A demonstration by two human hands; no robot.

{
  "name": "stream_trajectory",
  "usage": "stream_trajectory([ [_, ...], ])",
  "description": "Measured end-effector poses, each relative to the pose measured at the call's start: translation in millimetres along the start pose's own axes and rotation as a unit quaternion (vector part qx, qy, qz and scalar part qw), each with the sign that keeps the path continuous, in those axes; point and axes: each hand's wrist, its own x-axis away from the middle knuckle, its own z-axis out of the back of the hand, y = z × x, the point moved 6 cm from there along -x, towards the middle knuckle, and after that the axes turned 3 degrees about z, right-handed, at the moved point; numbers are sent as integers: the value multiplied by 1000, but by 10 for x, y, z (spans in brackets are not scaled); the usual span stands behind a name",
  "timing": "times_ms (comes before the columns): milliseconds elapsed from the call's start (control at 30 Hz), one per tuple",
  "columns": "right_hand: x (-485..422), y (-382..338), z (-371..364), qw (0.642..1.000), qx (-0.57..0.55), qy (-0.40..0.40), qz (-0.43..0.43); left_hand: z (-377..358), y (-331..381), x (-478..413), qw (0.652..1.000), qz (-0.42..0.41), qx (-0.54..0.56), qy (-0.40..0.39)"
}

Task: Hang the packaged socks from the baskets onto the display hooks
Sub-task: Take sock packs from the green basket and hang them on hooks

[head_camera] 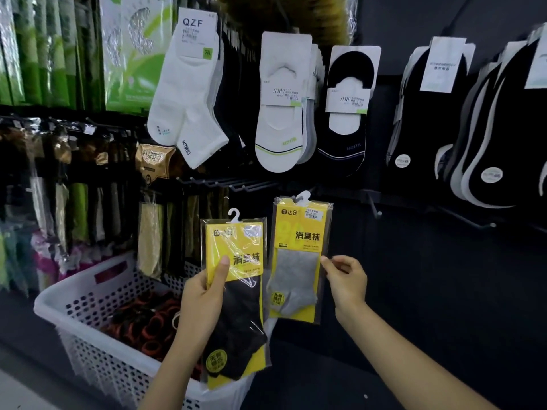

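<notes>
Green packages (pixel 44 48) upper left, a gold pouch (pixel 154 162) below, white QZF socks (pixel 189 93) alongside.

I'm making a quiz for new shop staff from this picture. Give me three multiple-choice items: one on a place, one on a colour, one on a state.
1. Where is the white basket?
A. Low at left, beside the left grip
B. On a shelf above the hooks
C. Hung on the wall

2. What colour are the socks in the left grip's pack?
A. Grey
B. Black
C. White

3. What is the right grip doing?
A. Reaching into the basket
B. Hanging idle
C. Pinching the grey-sock pack

Answers: 1 A, it sits low beside the left arm; 2 B, black socks show through the clear wrap; 3 C, thumb and fingers meet on the pack's right edge.
</notes>
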Motion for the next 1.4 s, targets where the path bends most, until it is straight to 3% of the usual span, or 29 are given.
stream_trajectory([
  [67,156,-15,52,1000,4,-23,16,-79,-25,21,1000,-1,6,-17],
  [200,606,29,-156,964,-21,-265,-30,-308,-56,71,998,-12,0,-63],
  [300,787,41,-222,940,-40,-338,-36,-443,-53,131,996,-24,4,-82],
  [500,588,-150,-64,959,-83,-269,22,-616,-18,158,983,-35,84,-158],
  [633,392,-306,69,973,-80,-207,64,-644,-66,170,983,-23,64,-168],
  [800,349,-400,-59,969,-45,-229,80,-652,-132,159,984,-4,72,-164],
  [967,332,-306,-177,978,-33,-199,52,-589,-142,128,988,-9,70,-135],
  [1233,180,-111,-205,990,-17,-135,-23,-719,-403,141,983,42,49,-171],
  [1400,240,184,-117,982,-18,-158,-105,-779,-685,242,980,70,1,-187],
])
